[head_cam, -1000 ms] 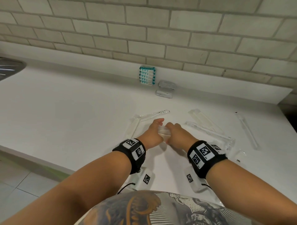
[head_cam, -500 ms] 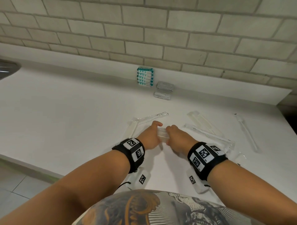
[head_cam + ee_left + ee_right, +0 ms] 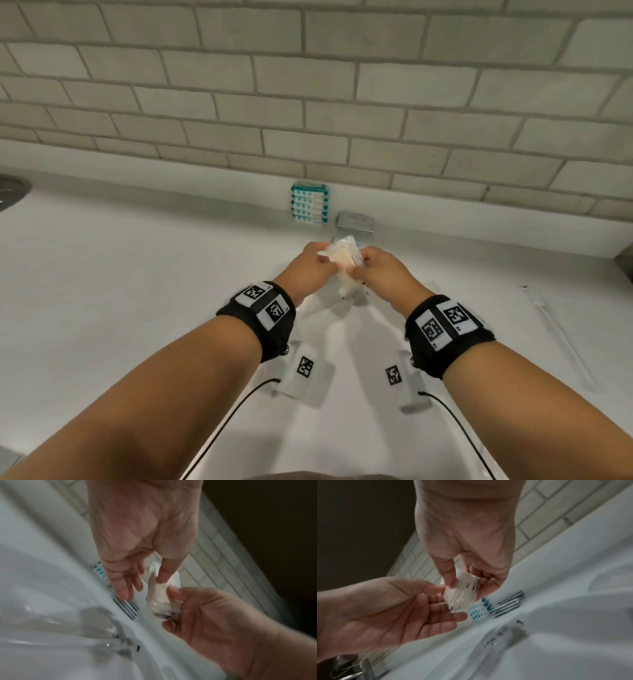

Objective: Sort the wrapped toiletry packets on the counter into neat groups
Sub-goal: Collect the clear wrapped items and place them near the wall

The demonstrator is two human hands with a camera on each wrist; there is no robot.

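A small bundle of clear wrapped packets (image 3: pixel 343 257) is held up above the white counter (image 3: pixel 137 291), between both hands. My left hand (image 3: pixel 323 257) pinches its left side with thumb and fingers. My right hand (image 3: pixel 359 267) pinches the right side, thumb on top in the right wrist view (image 3: pixel 464 588). A stack of teal-printed packets (image 3: pixel 309 204) stands against the wall ledge. Beside it lies a pile of grey packets (image 3: pixel 355 221), just beyond the held bundle. In the left wrist view the bundle (image 3: pixel 159 596) looks blurred.
A long clear wrapped stick (image 3: pixel 561 339) lies alone on the right of the counter. More clear long wraps (image 3: pixel 496 639) lie under my arms. The rim of a metal sink (image 3: pixel 10 192) shows at far left. The tiled wall (image 3: pixel 308 102) backs the counter.
Both hands have lifted the clear bundle off the counter and carried it away from me, toward the grey and teal piles at the wall.
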